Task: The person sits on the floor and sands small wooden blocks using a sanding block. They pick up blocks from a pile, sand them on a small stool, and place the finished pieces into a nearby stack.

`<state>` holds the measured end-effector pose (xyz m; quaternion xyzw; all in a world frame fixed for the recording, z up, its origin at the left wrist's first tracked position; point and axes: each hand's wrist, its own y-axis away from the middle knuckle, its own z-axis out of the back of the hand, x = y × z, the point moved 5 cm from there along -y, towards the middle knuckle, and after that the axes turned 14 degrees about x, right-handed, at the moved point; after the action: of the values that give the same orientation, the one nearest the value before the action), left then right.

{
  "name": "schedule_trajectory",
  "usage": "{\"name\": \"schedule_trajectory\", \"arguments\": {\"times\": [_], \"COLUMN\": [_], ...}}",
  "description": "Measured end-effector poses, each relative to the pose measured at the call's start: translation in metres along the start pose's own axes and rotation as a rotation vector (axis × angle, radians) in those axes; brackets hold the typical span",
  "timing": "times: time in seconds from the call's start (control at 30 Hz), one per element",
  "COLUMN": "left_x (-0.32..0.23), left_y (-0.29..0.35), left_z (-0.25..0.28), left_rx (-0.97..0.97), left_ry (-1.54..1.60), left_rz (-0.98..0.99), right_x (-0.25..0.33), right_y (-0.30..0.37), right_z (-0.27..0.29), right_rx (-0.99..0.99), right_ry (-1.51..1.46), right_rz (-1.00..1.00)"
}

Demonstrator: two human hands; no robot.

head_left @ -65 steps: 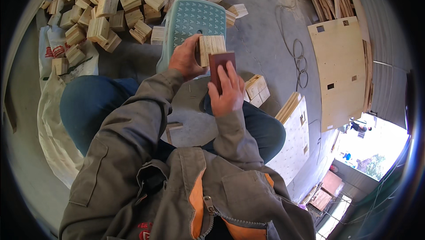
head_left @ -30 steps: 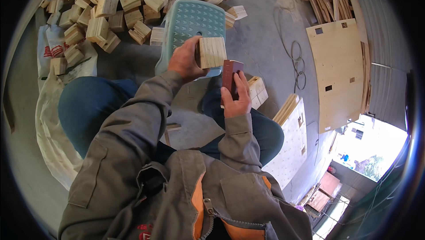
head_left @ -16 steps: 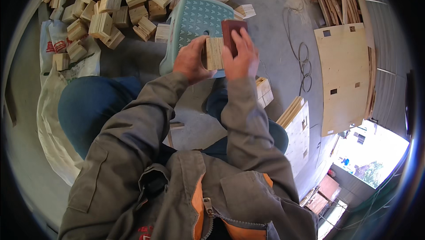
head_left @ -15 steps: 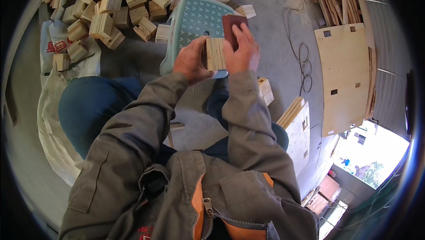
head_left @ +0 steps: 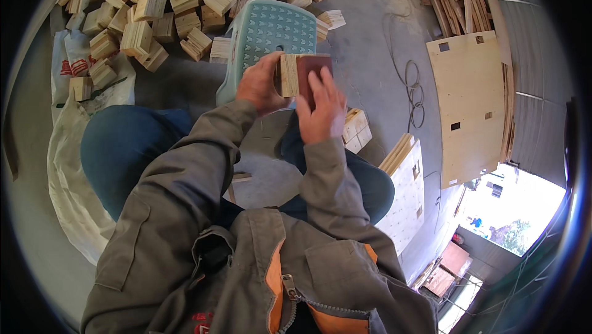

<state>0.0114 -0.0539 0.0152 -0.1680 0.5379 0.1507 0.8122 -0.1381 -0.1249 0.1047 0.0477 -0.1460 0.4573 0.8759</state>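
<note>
My left hand (head_left: 259, 85) grips a plywood block (head_left: 288, 76) above the front edge of a pale green plastic stool (head_left: 280, 21); the block's layered edge faces me. Against its right side lies a flat reddish-brown sanding block (head_left: 313, 63). My right hand (head_left: 323, 111) is closed on that one, fingers pressed along its face and the thumb towards the plywood block. The far side of the plywood block is hidden by my left fingers.
A heap of plywood blocks (head_left: 151, 6) spreads over the floor behind and left of the stool. A white woven sack (head_left: 68, 167) lies at left. Rightwards are more blocks (head_left: 356, 128), a leaning white board (head_left: 404, 189), a looped cable (head_left: 414, 93) and a large plywood sheet (head_left: 472, 97).
My right hand has drawn the sanding block down and towards me along the plywood block's right side. The left hand keeps its hold on the plywood block. The view has shifted slightly.
</note>
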Motion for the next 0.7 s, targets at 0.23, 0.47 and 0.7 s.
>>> {"name": "schedule_trajectory", "arguments": {"times": [0.23,0.47,0.7], "left_x": [-0.007,-0.002,0.001], "left_y": [-0.002,-0.002,0.0], "left_z": [0.002,0.002,-0.003], "left_rx": [0.022,0.009,0.015], "left_ry": [-0.028,0.065,0.024], "left_rz": [0.017,-0.01,-0.011], "right_x": [0.011,0.012,-0.003], "right_y": [0.076,0.034,-0.075], "right_z": [0.006,-0.008,-0.014], "right_rx": [-0.077,-0.129,-0.11], "right_ry": [-0.075,0.006,0.031], "right_rz": [0.049,0.07,-0.035]}}
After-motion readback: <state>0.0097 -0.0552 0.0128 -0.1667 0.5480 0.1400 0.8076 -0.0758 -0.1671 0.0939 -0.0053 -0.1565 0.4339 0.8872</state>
